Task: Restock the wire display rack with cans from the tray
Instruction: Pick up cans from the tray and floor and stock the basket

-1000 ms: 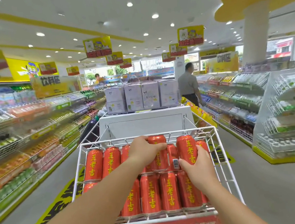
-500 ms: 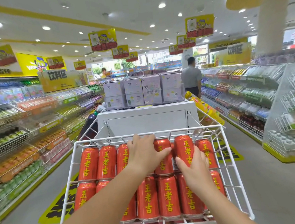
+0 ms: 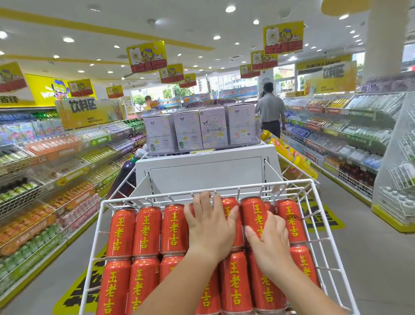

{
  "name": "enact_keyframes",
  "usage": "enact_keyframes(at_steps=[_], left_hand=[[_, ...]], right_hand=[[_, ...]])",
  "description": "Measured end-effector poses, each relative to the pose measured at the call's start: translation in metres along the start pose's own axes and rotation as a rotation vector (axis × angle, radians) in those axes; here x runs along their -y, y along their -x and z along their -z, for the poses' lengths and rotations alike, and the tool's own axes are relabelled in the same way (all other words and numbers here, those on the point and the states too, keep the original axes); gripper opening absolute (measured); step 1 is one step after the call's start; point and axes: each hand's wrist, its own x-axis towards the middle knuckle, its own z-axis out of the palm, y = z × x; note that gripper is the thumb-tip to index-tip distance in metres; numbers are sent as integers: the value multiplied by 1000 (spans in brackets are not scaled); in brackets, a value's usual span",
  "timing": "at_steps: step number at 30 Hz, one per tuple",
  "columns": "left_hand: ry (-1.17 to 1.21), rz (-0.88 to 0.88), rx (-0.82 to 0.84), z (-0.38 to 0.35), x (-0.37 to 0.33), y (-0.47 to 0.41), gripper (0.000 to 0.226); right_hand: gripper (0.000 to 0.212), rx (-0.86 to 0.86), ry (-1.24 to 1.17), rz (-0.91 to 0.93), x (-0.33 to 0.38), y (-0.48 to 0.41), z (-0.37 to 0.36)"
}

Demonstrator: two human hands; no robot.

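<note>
Head cam: both hands lie flat and spread on the back-row cans [image 3: 147, 230] in the wire rack [image 3: 205, 191], left hand [image 3: 210, 228] and right hand [image 3: 270, 239] gripping nothing, probably squaring them up.

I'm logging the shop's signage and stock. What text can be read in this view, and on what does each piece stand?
"王老吉": yellow, running down each red can in the white wire rack.
"饮料区": sign over the left shelves.
"饮料区": sign over the right shelves.
"超省钱": yellow band on the left wall.
Hanging ceiling signs, purple boxes, shelf price tags, floor sticker: too blurred or too small to read.
</note>
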Motion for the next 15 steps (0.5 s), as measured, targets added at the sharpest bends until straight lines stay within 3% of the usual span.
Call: enact_keyframes(at_steps=[6,15], left_hand=[[17,69,14,-5,-18,2,59],[-88,-41,32,-4,-5,6,59]], right_hand=[[75,4,-34,-10,-2,0,0],[73,15,4,-27,0,1,1]])
